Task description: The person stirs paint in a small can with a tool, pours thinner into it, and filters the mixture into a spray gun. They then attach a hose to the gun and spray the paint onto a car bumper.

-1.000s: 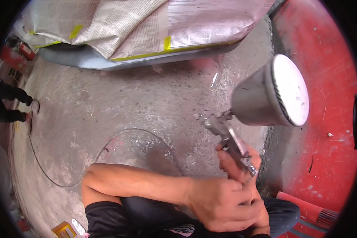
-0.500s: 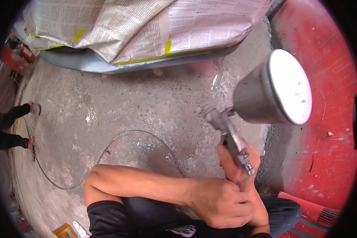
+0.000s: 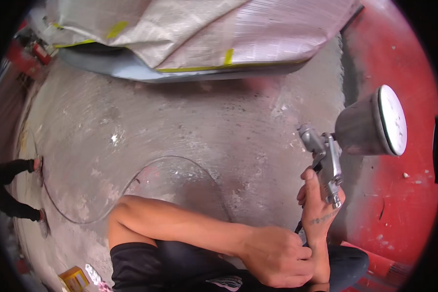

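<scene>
My right hand point(image 3: 319, 204) is wrapped around the grip of a metal spray gun point(image 3: 328, 155). The gun's grey paint cup point(image 3: 360, 126), with a white lid, leans out to the right. Closed in a fist just below, my left hand point(image 3: 280, 258) grips the dark air hose point(image 3: 301, 232) near the base of the gun. Most of that grip is hidden behind the fingers. Ahead stands a grey panel point(image 3: 146, 73), its upper part covered in newspaper point(image 3: 194, 29) and edged with yellow masking tape point(image 3: 228, 56).
A thin hose point(image 3: 168, 156) loops across the stained concrete floor point(image 3: 146, 117). Another person's legs point(image 3: 14, 190) are at the far left. A red surface point(image 3: 399, 204) runs along the right side. At the bottom left lies a yellow box point(image 3: 74, 280).
The spray gun and my right hand have shifted right and turned, so the lid shows more edge-on. My left hand stays low, with the dark hose now visible between the hands.
</scene>
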{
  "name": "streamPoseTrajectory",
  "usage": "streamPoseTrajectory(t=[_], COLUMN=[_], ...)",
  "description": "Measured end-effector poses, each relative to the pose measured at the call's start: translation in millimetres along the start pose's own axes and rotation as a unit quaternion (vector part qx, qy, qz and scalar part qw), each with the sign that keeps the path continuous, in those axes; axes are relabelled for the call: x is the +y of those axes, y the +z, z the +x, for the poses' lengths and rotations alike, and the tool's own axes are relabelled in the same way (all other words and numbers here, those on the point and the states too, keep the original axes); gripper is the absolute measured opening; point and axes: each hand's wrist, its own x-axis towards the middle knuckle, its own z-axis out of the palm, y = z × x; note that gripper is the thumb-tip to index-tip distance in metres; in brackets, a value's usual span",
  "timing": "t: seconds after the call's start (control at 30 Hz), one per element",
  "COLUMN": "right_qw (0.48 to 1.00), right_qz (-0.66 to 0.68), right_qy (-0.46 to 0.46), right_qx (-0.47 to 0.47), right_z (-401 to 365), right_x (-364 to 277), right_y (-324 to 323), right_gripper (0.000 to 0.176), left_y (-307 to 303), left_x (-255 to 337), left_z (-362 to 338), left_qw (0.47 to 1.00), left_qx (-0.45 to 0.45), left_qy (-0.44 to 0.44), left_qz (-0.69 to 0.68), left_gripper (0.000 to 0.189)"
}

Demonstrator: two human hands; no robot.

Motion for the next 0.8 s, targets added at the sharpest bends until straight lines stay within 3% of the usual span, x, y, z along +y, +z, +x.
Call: streamPoseTrajectory(t=[0.07,0.1,0.17,0.27,0.3,0.37,0.4,0.47,0.5,0.57,0.6,0.67,0.7,0.77,0.8], right_qw=[0.996,0.993,0.973,0.958,0.958,0.959,0.959,0.954,0.956,0.987,0.989,0.997,0.996,0.989,0.987], right_qz=[-0.038,-0.025,0.013,0.05,0.05,0.082,0.083,0.104,0.1,0.001,-0.006,0.005,0.003,0.035,0.044], right_qy=[-0.039,-0.063,-0.19,-0.243,-0.242,-0.114,-0.115,0.001,0.003,0.002,0.007,0.077,0.081,0.058,0.075], right_qx=[-0.077,-0.095,-0.128,-0.143,-0.142,-0.245,-0.244,-0.281,-0.276,-0.159,-0.147,0.017,0.027,0.134,0.135], right_z=[-8,-11,-11,-4,-5,-4,-5,-8,-10,-13,-11,-7,-2,9,11], right_x=[-9,-10,-25,-36,-37,-41,-38,-26,-16,8,17,34,43,57,60], right_y=[12,23,45,64,61,53,48,33,26,14,7,-3,-7,-14,-18], right_gripper=[0.015,0.027,0.036,0.038,0.038,0.036,0.036,0.032,0.032,0.022,0.022,0.021,0.021,0.026,0.024], left_y=[-3,-8,-15,-25,-28,-28,-26,-22,-19,-12,-9,-7,-10,-11,-9], left_x=[5,7,10,15,15,16,16,15,14,11,10,10,9,5,3], left_z=[0,4,9,14,15,16,16,12,9,5,4,2,3,3,1], left_qw=[1.0,1.0,0.999,0.998,0.998,0.998,0.999,0.999,0.999,0.999,1.0,1.0,1.0,0.999,0.998], left_qx=[0.013,0.0,-0.012,0.009,0.016,0.021,0.015,0.011,-0.006,-0.019,-0.008,0.002,-0.011,-0.03,-0.057], left_qy=[-0.001,0.015,0.03,0.038,0.032,0.028,0.025,0.024,0.025,0.035,0.017,0.003,-0.015,-0.033,-0.03], left_qz=[-0.011,0.003,0.017,0.057,0.055,0.053,0.045,0.032,0.033,0.02,0.009,-0.016,-0.014,-0.018,-0.018], left_gripper=[0.016,0.015,0.015,0.014,0.013,0.013,0.013,0.013,0.015,0.017,0.016,0.015,0.015,0.015,0.022])
